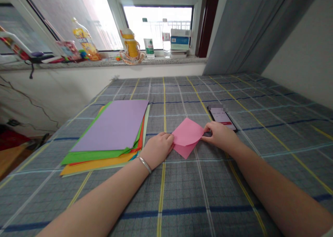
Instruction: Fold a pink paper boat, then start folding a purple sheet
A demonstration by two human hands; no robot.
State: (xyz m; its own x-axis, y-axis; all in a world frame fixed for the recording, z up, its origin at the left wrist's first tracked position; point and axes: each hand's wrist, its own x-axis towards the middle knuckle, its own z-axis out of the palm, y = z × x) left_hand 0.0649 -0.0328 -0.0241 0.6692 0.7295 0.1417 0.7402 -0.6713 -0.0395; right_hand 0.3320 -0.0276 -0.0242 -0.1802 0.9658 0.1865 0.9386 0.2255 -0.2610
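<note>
Plaid cloth (140, 202) | left hand (158, 147), right hand (220, 134) | holding folded pink paper (186, 132)

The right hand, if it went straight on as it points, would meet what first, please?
Most likely the pink paper, whose right corner the right hand touches; whether its fingers would slide over or under is unclear.

And there lies the phone (223, 117), screen lit, flat on the checked cloth (281, 174)! Up on the sill (109, 62), reading rightward: an orange drink bottle (85, 39), a yellow flask (132, 49), a green-capped bottle (149, 48), a clear bottle (165, 39), and stacked boxes (180, 40) before the window (156, 12). Over on the right hangs the grey curtain (241, 28), and low on the left, a dark cord (28, 97) trails down the pale wall (78, 86)!
</note>
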